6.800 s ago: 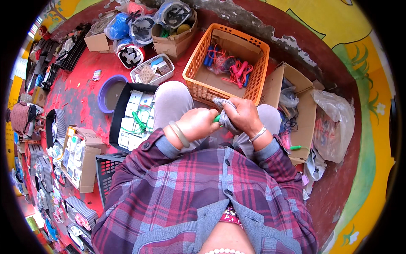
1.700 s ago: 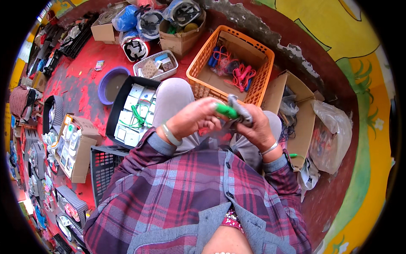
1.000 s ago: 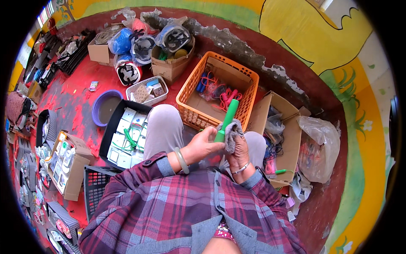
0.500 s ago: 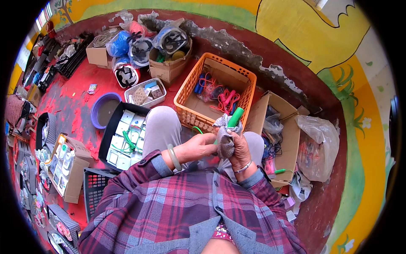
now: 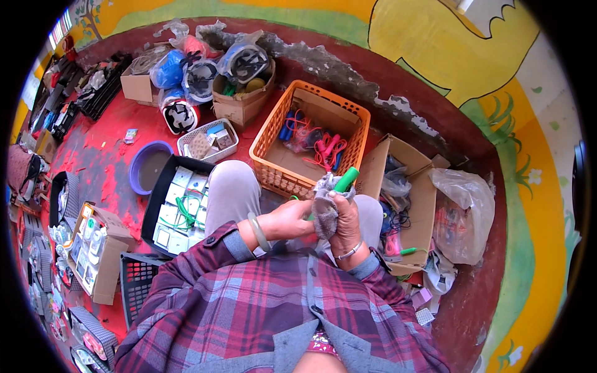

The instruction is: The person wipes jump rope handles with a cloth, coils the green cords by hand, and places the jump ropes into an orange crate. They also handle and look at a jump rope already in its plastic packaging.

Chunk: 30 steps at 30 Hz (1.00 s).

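Over my lap, my right hand [image 5: 347, 225] is closed around a grey cloth [image 5: 325, 214] wrapped about a green skipping-rope handle [image 5: 347, 179]. The handle's rounded end sticks out above the fingers, tilted up to the right. My left hand [image 5: 287, 220], with a pale bangle at its wrist, is closed beside the cloth; a bit of green shows at its fingertips and a short green piece of cord above its knuckles. The cloth hides the rest of the handle.
Ahead stands an orange basket [image 5: 258, 149] with pink and blue skipping ropes. To its right are an open carton [image 5: 424, 214] and a clear plastic bag [image 5: 463, 217]. Leftward are a black tray [image 5: 149, 211] of white boxes with green cord, a purple basin [image 5: 134, 171] and a white basket [image 5: 211, 155].
The green handle has tipped further right and sits slightly lower. My left hand has shifted slightly left and down, away from the cloth. The view has moved a little.
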Available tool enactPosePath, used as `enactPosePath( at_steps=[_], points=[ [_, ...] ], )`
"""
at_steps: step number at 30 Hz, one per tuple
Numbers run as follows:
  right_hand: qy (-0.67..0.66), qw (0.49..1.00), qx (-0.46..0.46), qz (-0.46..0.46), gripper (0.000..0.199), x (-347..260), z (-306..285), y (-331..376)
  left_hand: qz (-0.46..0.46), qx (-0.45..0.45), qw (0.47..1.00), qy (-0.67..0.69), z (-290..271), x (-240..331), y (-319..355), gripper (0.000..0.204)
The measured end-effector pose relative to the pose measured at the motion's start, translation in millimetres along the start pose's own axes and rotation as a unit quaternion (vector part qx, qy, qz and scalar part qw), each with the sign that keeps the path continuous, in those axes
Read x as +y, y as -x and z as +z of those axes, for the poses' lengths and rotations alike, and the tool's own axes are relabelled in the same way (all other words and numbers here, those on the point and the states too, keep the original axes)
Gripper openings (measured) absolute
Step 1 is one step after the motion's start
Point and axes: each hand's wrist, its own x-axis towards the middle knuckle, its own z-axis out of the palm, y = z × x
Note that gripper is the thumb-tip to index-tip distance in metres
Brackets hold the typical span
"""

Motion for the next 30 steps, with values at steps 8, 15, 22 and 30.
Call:
enactPosePath(
  at_steps=[8,15,22,30],
  points=[
    [-0.056,0.997,0.044,-0.018,0.030,-13,-18,-6,-0.066,-0.093,0.987,0.113,0,3,15,0.029],
    [-0.228,0.957,-0.078,-0.161,0.031,-112,-108,-61,-0.090,-0.060,0.919,0.379,1,-19,41,0.030],
    [0.093,0.972,-0.028,-0.214,0.049,-98,-27,-19,-0.094,0.030,0.897,0.431,-28,-13,31,0.021],
    [0.773,0.356,-0.238,-0.468,0.024,-27,19,-2,-0.103,-0.021,0.977,0.184,-19,14,24,0.011]
  ],
)
